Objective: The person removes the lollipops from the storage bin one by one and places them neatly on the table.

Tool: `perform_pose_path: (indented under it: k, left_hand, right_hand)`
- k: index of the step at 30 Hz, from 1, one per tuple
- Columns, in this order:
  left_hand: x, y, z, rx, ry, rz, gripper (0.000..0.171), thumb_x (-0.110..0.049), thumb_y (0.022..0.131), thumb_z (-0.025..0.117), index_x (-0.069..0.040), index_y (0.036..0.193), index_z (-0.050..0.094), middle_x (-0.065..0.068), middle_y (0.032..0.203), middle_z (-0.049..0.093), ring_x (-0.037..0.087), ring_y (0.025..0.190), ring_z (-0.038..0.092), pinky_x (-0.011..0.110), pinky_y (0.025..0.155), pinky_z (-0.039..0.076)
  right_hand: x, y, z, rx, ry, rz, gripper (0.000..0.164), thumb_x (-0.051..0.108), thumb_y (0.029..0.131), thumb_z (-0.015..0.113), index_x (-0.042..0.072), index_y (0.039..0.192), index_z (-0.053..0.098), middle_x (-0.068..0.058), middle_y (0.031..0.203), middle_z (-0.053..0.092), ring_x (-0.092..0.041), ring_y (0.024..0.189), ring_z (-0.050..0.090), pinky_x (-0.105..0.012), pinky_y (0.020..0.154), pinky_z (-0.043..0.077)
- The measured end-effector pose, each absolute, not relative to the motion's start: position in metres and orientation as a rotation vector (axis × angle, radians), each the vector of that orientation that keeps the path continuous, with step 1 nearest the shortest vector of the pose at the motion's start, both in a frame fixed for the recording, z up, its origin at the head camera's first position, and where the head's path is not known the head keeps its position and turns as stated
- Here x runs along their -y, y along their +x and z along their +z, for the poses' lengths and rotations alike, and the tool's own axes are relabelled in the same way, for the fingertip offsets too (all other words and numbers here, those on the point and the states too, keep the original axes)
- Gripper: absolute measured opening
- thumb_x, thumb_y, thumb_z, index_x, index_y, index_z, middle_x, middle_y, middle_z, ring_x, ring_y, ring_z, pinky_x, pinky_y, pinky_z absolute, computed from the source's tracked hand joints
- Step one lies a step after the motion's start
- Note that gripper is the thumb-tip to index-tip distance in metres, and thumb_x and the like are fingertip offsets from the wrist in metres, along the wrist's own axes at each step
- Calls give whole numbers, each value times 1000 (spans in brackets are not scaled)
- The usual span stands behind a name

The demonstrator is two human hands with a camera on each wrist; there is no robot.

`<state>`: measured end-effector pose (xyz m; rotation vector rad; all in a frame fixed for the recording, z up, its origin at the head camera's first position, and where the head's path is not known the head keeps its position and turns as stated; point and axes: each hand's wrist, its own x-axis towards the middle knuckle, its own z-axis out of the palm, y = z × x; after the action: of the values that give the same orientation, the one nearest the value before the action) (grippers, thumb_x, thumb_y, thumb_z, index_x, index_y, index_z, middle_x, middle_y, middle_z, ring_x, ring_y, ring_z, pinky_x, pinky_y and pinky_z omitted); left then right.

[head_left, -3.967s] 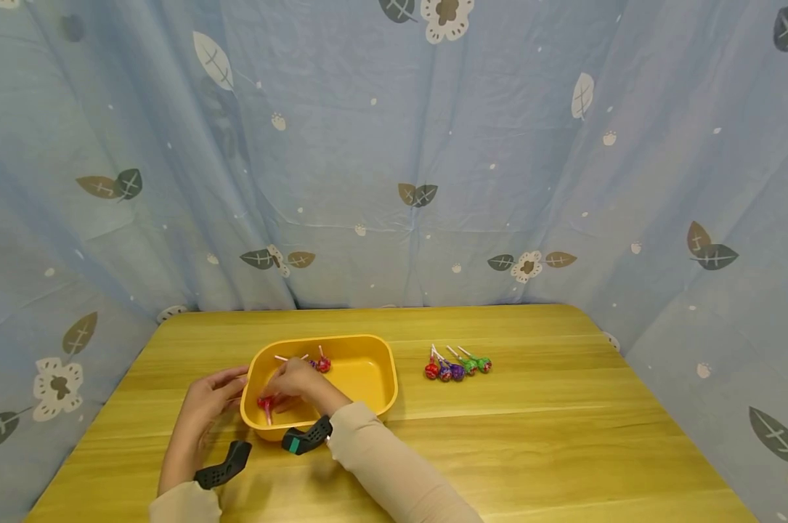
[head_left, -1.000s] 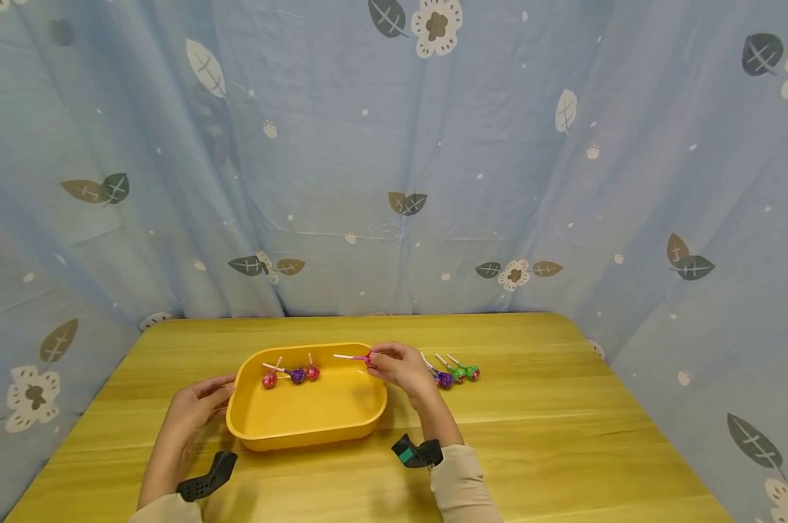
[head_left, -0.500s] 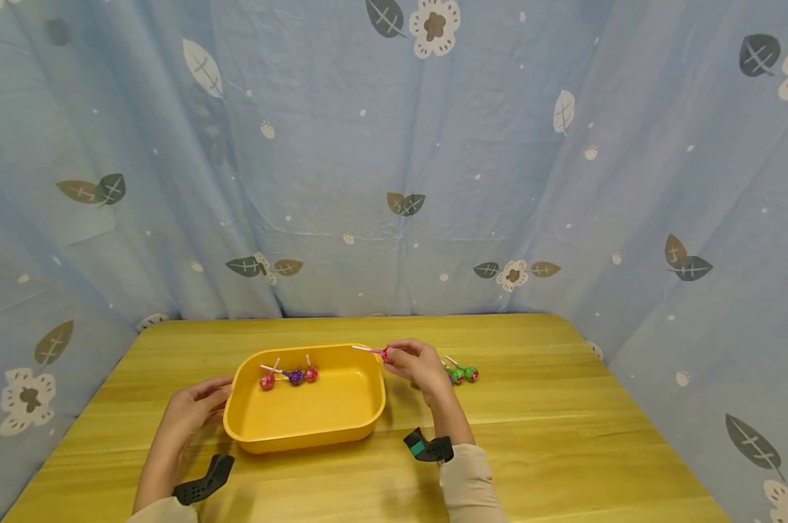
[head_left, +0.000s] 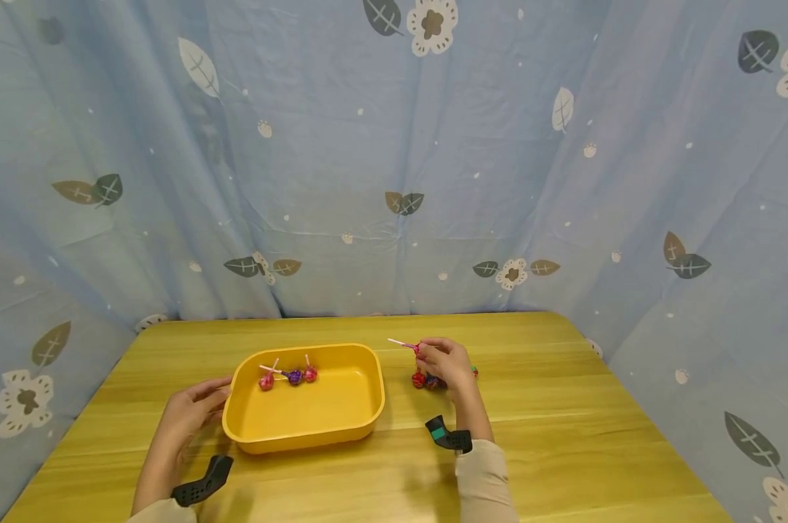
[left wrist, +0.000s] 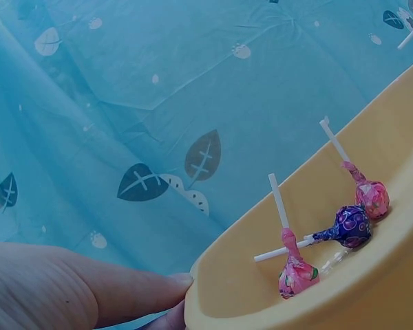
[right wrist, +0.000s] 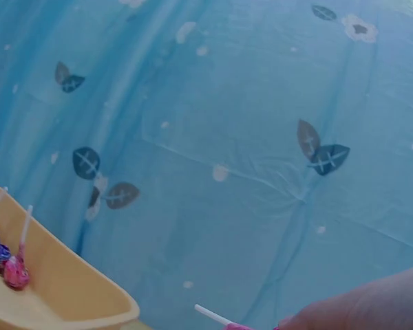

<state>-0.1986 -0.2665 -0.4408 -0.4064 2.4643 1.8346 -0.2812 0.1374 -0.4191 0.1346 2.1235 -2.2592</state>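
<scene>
A yellow plastic bin [head_left: 302, 430] stands on the table, holding two pink lollipops [head_left: 311, 373] and a purple lollipop [head_left: 295, 378] near its back left. The fingers of my left hand [head_left: 187, 418] lie fairly straight against the bin's left side, and in the left wrist view a fingertip [left wrist: 182, 279] touches its rim. To the right of the bin, my right hand [head_left: 451, 365] pinches a pink lollipop [head_left: 403, 343] by its candy end, white stick pointing left. Beneath that hand lie a red lollipop [head_left: 418, 380] and others, partly hidden by it.
A bit of a green lollipop [head_left: 475, 371] shows past the right hand. The wooden table [head_left: 563, 436] reaches back to a blue patterned curtain [head_left: 328, 160]. Black wrist straps [head_left: 202, 482] sit on both forearms.
My right hand has left the bin with the pink lollipop and moved right, over the lollipops on the table. My left hand stays at the bin's left side.
</scene>
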Motion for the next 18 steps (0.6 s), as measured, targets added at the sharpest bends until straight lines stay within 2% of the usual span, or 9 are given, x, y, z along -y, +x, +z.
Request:
perform_pose_path:
  k: [7, 18]
  left_hand:
    - [269, -199, -441, -2422, -437, 1856, 56, -26, 98, 59, 9, 139, 45, 22, 123, 60, 7, 86, 64, 29, 74, 57]
    - [267, -201, -441, -2438, -428, 1857, 55, -26, 98, 59, 9, 138, 46, 20, 121, 62, 7, 86, 63, 28, 74, 57]
  right_hand:
    - [-150, -285, -427, -2126, 238, -2302, 31, 3, 94, 61, -13, 120, 58, -19, 98, 64, -32, 93, 66, -39, 85, 54]
    - [-175, -290, -434, -2229, 312, -2269, 30, 4, 94, 62, -14, 118, 58, -20, 96, 64, -31, 87, 65, -48, 89, 51]
